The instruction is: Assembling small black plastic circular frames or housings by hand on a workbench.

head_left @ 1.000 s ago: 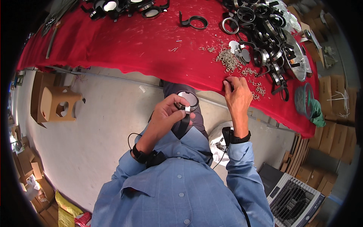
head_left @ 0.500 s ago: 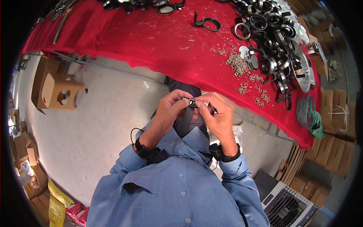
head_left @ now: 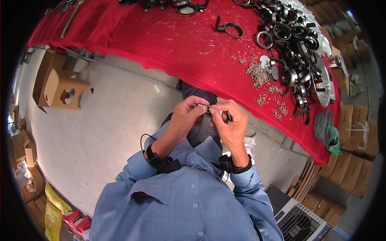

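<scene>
Two hands, ring part (head_left: pixel 204 120) pinched between

Bright even daylight, soft shadows, sharp centre, strong fisheye bending (black vignette at the rim)

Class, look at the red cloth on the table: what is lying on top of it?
On the red cloth lie a heap of black ring clamps, a lone black ring and scattered small metal clips. What sits beneath the heap is covered, as is the table under the cloth.
</scene>
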{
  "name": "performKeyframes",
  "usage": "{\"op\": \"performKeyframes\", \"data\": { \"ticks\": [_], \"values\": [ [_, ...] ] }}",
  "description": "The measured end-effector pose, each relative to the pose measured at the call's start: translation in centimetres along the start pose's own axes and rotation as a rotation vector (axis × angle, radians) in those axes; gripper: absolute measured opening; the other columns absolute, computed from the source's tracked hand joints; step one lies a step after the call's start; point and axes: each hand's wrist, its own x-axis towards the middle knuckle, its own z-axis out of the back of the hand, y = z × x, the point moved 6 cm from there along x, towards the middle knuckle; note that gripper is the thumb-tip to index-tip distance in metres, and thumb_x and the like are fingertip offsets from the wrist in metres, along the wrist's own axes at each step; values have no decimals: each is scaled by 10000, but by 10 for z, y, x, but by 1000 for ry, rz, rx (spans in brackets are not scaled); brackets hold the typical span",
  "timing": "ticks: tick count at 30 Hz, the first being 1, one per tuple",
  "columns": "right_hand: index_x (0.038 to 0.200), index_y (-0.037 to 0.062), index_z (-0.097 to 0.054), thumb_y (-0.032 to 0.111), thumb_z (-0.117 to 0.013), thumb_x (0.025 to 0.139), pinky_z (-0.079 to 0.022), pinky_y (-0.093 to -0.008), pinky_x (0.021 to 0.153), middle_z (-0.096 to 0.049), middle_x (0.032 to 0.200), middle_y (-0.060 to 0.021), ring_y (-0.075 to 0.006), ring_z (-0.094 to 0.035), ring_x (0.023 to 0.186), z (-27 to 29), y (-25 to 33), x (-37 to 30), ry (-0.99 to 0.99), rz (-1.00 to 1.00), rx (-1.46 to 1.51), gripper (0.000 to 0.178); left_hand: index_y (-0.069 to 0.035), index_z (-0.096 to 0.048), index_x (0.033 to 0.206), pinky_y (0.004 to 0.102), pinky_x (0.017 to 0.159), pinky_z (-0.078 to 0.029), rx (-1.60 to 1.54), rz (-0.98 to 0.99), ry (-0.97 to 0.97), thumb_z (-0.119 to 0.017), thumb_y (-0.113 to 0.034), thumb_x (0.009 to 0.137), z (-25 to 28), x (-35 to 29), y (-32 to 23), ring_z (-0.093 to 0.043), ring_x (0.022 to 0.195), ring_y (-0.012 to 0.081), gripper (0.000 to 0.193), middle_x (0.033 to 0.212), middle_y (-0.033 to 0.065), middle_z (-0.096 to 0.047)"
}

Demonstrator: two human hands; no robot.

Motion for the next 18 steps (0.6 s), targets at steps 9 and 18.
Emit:
{"op": "performKeyframes", "data": {
  "ticks": [9, 18],
  "values": [
    [881, 14, -675, -3, -688, 812, -383, -228, 500, -633, 704, -33, -48, -492, 545, 13, -19, 41, 89, -96, -40, 72, -15, -541, 1126, 348, 750, -579, -69, 9, -8, -514, -112, 952, 5, -3, -12, -700, 827, 247, 201, 1018, 173, -668],
    [981, 23, -649, 33, -665, 797, -495, -387, 685, -651, 796, -141, -303, -645, 747, -19, -20, 127, 111, 162, -365, 185, -2, -532, 1118, 338, 732, -575, -11, -21, -48, -492, -103, 955, 23, -18, -26, -698, 801, 244, 196, 1038, 192, -657]
  ]
}}
